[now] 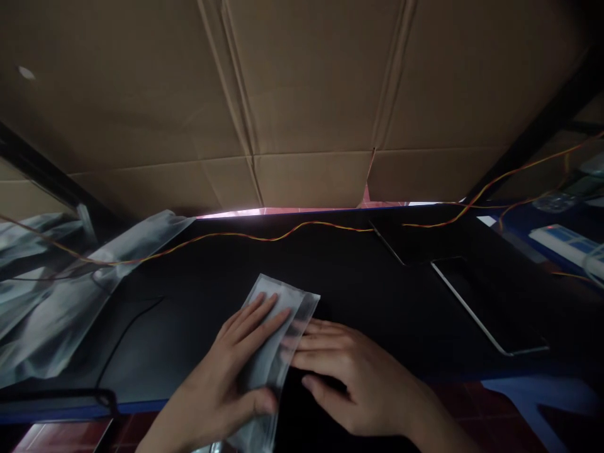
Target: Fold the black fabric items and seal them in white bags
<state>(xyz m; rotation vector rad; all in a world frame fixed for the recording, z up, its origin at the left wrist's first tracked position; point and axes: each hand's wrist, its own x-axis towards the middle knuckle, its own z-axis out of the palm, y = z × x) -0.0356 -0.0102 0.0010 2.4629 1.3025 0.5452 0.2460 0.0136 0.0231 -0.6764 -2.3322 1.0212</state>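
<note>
In the head view, your left hand (231, 371) lies palm down over a plastic bag (263, 368), fingers extended and thumb apart, pressing rather than pinching. Your right hand (352, 365) comes in from the side with its fingers close together and its thumb below, clamped on nothing; its fingertips meet the bag's clear edge and seem to show through it. The bag lies at the front middle of the black table (330, 270), slanting away from you.

The step in hand looks like smoothing or lining up the bag's side edge. The next move would call for a steady left palm and a light right touch, since thin film may slip or crease.

The bag is a long, flat rectangle, milky white with a clear margin. More crinkled plastic bags (56, 327) lie to the left. A thin twisted wire (278, 238), red and yellow, waves across the smooth, dull tabletop. At right sits a flat dark tablet (491, 308) with a pale rim. Creased brown cardboard (302, 94) stands behind.
</note>
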